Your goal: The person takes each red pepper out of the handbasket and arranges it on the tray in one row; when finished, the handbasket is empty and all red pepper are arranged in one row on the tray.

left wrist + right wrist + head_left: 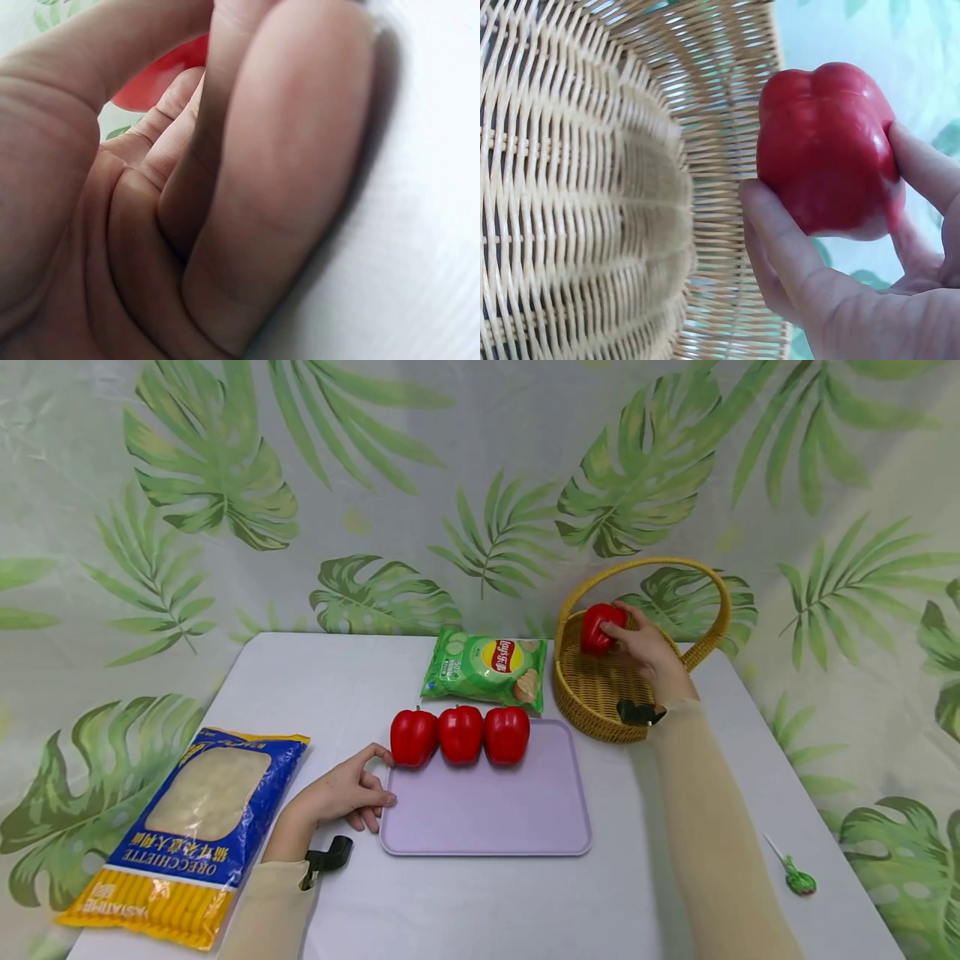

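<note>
My right hand grips a red bell pepper between fingers and thumb, held up over the wicker basket. In the right wrist view the pepper appears beside the woven rim, apart from the basket floor. Three more red bell peppers stand in a row along the far left part of a lilac tray. Loosely bent, my left hand touches the tray's left edge near the leftmost pepper. The left wrist view shows mostly its fingers, with a sliver of red behind.
A green chip bag lies behind the peppers, left of the basket. On the left lies a blue and yellow orecchiette pasta bag. A green-wrapped lollipop is at the right table edge. The basket's tall handle arches above my right hand.
</note>
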`<state>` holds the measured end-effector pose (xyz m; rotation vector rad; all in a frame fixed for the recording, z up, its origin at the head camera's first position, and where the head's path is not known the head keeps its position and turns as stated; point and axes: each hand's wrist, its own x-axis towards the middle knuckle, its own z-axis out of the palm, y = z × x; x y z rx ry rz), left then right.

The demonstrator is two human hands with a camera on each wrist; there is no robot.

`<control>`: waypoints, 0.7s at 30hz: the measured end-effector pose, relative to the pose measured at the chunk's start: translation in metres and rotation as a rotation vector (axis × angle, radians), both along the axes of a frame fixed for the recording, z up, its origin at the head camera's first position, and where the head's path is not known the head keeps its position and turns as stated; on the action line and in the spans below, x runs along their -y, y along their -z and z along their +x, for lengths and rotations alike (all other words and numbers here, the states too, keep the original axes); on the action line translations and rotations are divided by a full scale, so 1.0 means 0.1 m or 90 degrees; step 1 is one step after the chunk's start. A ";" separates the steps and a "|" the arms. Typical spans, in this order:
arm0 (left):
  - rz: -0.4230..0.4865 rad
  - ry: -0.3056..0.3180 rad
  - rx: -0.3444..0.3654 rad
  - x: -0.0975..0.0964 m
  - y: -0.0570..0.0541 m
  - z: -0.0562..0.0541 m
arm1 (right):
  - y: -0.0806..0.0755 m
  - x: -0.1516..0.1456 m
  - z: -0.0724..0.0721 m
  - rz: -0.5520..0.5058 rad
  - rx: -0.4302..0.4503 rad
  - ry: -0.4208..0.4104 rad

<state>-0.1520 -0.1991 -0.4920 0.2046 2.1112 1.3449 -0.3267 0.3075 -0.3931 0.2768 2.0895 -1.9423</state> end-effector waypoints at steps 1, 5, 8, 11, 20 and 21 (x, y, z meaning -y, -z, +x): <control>-0.001 -0.001 0.000 0.00 0.00 0.00 | -0.02 0.00 0.02 -0.006 -0.004 0.002; 0.000 -0.001 -0.001 -0.01 -0.01 0.00 | -0.08 0.01 0.13 0.004 -0.029 0.008; 0.003 0.001 -0.001 -0.01 -0.02 0.00 | -0.13 0.03 0.25 0.024 -0.054 0.011; 0.002 0.003 -0.002 -0.01 -0.03 0.01 | -0.17 0.06 0.39 0.030 -0.069 0.010; -0.006 0.010 -0.002 -0.01 -0.03 0.01 | -0.12 0.08 0.68 0.070 -0.140 -0.013; -0.006 0.010 -0.002 -0.01 -0.03 0.01 | -0.12 0.08 0.71 0.074 -0.148 -0.019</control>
